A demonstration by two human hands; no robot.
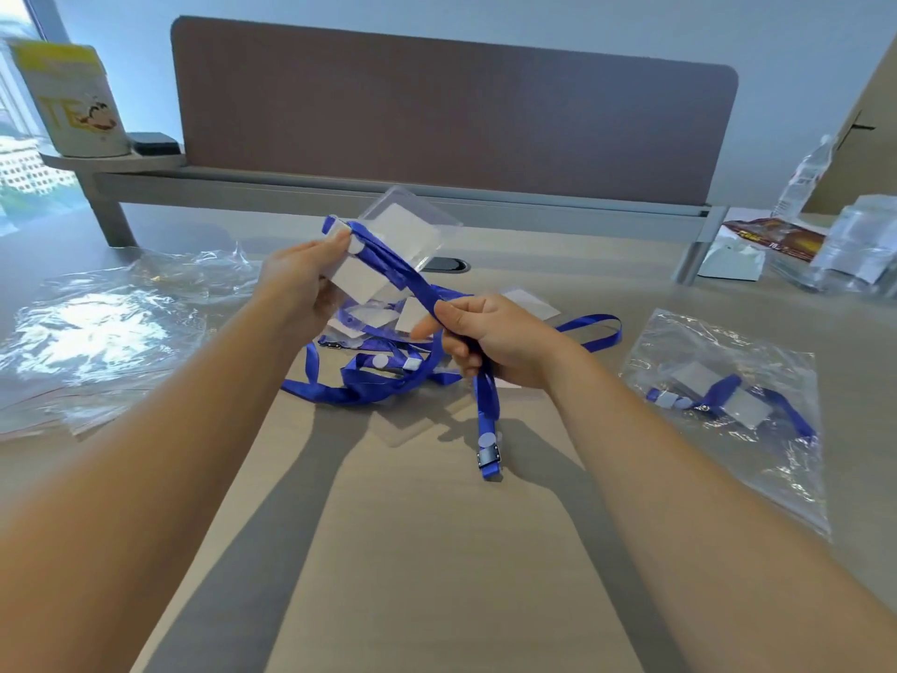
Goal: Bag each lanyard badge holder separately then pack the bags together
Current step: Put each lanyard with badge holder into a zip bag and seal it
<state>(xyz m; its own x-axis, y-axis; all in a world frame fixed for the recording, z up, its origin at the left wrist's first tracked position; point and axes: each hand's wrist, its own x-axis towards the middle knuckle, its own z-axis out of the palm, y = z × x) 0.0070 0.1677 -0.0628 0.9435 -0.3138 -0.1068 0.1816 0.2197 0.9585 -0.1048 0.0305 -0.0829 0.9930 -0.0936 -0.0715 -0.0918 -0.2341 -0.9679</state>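
My left hand (298, 284) holds a clear badge holder (403, 230) with a white card, raised above the desk, thumb pressing the blue strap end onto it. The blue lanyard strap (412, 279) runs from there down into my right hand (490, 340), which grips it; its clip end (488, 456) hangs below my fist. Under my hands lies a tangle of more blue lanyards and holders (378, 366). To the right rests a clear bag with one lanyard holder inside (728, 405).
A heap of empty clear plastic bags (102, 327) lies at the left. A partition panel (456, 123) closes the desk's far edge. At the far right are a water bottle (805, 172), a red packet (772, 238) and more clear packaging (859, 250).
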